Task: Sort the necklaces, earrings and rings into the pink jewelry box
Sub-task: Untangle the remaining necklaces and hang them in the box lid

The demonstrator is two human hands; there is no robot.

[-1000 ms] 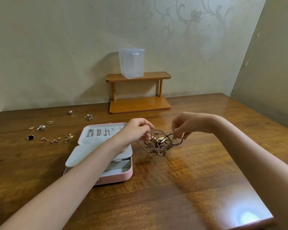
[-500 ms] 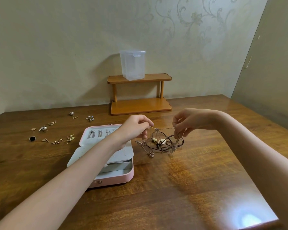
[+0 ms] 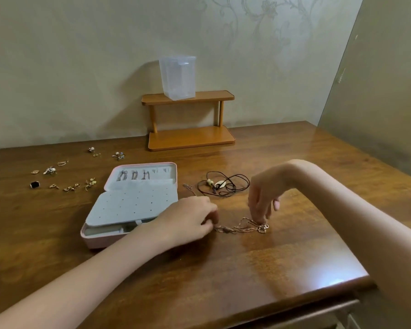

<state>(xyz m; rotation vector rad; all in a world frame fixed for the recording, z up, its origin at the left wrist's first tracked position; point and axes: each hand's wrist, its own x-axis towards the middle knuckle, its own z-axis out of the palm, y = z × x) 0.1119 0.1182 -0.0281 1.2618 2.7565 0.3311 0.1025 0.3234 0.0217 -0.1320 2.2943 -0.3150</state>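
At the far left of the wooden table (image 3: 294,269), loose earrings and rings (image 3: 64,179) lie scattered well back from the near edge, with bare wood around them. Next comes the pink jewelry box (image 3: 128,241), open, its perforated grey tray (image 3: 133,205) swung out and a few pieces (image 3: 134,175) already hung in the lid. The left hand (image 3: 188,222) lies just beside the box's right wall, fingers curled, pinching one end of a thin gold chain necklace (image 3: 242,227) that lies on the wood. The right hand (image 3: 265,198) arches over the other end, fingertips (image 3: 261,219) pressed down pinching it. Behind them a dark cord necklace (image 3: 223,185) lies loose. Open tabletop runs to the near and right edges. At the back wall a wooden shelf (image 3: 190,136) carries a clear plastic container (image 3: 178,77).
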